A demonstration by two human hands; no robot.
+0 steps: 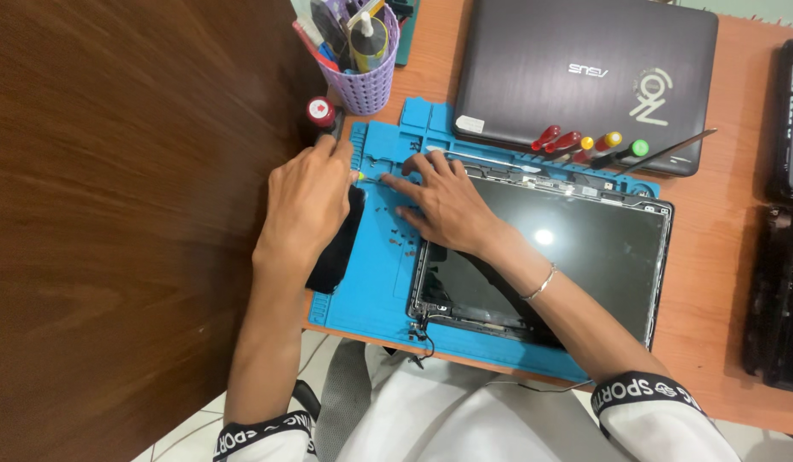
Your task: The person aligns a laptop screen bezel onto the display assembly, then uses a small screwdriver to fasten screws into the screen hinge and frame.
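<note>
The left hand (306, 205) is pinching a screwdriver (379, 179) while the right hand (448, 205), fingers spread, is steadying tiny screws on the blue mat (371, 291) beside the laptop screen (576, 257).

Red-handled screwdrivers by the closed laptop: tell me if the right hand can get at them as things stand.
Probably yes. The right hand rests on the blue mat beside the screen panel, and the red-handled screwdrivers lie just beyond the panel's top edge with nothing over them.
</note>
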